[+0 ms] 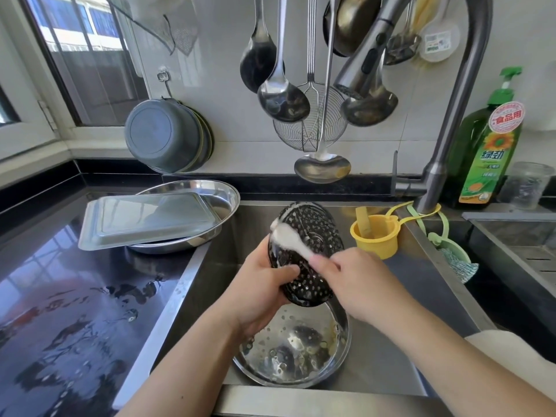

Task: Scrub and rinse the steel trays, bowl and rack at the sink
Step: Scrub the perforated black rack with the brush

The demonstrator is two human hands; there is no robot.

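Steel, perforated and wet, the rack [307, 254] sits tilted over the sink [421, 242], above the bowl [288, 350]. My left hand [264, 284] grips its lower rim; my right hand [358, 281] pinches a white brush [288, 236] laid across it. I judge it light, stiff and slippery, so the rim is the safest hold. Two washed trays [150, 218] rest on the surface [60, 296].
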